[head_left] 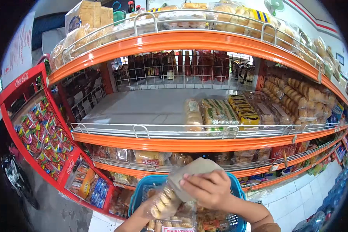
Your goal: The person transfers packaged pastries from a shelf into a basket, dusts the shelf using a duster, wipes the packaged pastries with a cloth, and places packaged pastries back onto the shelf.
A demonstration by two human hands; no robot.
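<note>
My right hand (208, 189) is closed on a flat grey-beige piece (193, 174) that looks like card or cloth, tilted over the basket. Below and to its left, my left hand (145, 210) holds a clear pack of small pale pastries (164, 202); its fingers are mostly hidden behind the pack. The grey piece overlaps the top of this pack. Under both hands stands a blue basket (239, 193) with more clear packs of baked goods inside, one with a white and red label (178, 229).
Orange-edged shelves (162, 144) with wire rails cross the view, holding bread packs (216, 112) on the right of the middle shelf. A red rack (54, 181) with snack packets stands left. Blue-capped bottles or jugs (324, 210) are at lower right, on white floor tiles.
</note>
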